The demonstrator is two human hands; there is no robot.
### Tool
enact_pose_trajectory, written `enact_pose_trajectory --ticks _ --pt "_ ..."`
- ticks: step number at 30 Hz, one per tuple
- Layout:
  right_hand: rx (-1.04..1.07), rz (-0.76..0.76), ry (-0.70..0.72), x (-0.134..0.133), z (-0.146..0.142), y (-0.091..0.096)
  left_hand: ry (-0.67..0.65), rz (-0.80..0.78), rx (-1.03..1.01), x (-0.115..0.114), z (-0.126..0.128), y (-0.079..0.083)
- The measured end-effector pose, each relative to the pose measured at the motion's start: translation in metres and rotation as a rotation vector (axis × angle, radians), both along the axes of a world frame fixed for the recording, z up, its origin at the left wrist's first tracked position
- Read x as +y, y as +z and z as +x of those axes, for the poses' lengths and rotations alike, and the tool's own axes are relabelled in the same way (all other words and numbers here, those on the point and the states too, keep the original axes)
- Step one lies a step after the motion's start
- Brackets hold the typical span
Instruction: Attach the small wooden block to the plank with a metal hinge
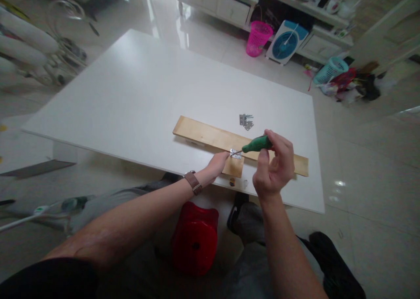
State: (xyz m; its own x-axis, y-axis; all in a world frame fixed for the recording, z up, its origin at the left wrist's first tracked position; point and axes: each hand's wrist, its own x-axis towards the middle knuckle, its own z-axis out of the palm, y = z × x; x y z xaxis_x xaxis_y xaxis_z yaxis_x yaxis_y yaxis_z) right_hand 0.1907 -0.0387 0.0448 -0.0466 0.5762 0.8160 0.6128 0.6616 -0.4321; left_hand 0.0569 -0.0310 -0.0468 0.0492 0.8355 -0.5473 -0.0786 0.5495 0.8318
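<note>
My right hand is closed round the handle of a green screwdriver, its shaft slanting down to the left. The tip meets a small silver hinge, which lies across a long wooden board and a short wooden piece butted against it. At the hinge's left edge, my left hand has its fingers pressed together by the screwdriver tip; whatever is between them is too small to make out. Beyond the board, a little pile of hinges and screws lies loose.
The wood rests on a white tabletop, near its front edge. Two small objects lie by that edge, one of them dark and yellow. A red stool stands below. Across the floor are a pink basket and a blue fan.
</note>
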Motion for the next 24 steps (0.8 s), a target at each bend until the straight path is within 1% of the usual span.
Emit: enact_pose_trajectory --ticks 5,9,12,16,17,21,24 --pt "0.006 0.031 -0.056 -0.0001 -0.0033 0.0036 0.01 -0.003 0.004 0.0003 -0.0003 0.001" --pt "-0.023 -0.01 -0.012 0.0001 -0.0017 0.0028 0.002 -0.002 -0.004 -0.0007 -0.001 0.0002" --pt "0.003 0.006 0.016 -0.0003 0.0005 0.0017 -0.005 0.006 -0.006 -0.0015 -0.0016 -0.0001" --pt "-0.01 0.023 -0.087 -0.0015 0.0019 0.0028 0.004 0.016 -0.007 -0.0019 -0.0019 0.0013" --pt "-0.014 0.021 -0.094 -0.0014 0.0019 0.0029 0.007 0.014 -0.003 -0.0017 -0.0019 0.0016" --pt "0.007 0.01 0.013 0.0007 0.0003 0.0015 0.002 -0.002 0.005 -0.0008 -0.0016 0.0009" --pt "0.018 0.017 0.029 0.002 -0.0004 0.001 0.001 0.003 0.001 -0.0008 -0.0014 -0.0003"
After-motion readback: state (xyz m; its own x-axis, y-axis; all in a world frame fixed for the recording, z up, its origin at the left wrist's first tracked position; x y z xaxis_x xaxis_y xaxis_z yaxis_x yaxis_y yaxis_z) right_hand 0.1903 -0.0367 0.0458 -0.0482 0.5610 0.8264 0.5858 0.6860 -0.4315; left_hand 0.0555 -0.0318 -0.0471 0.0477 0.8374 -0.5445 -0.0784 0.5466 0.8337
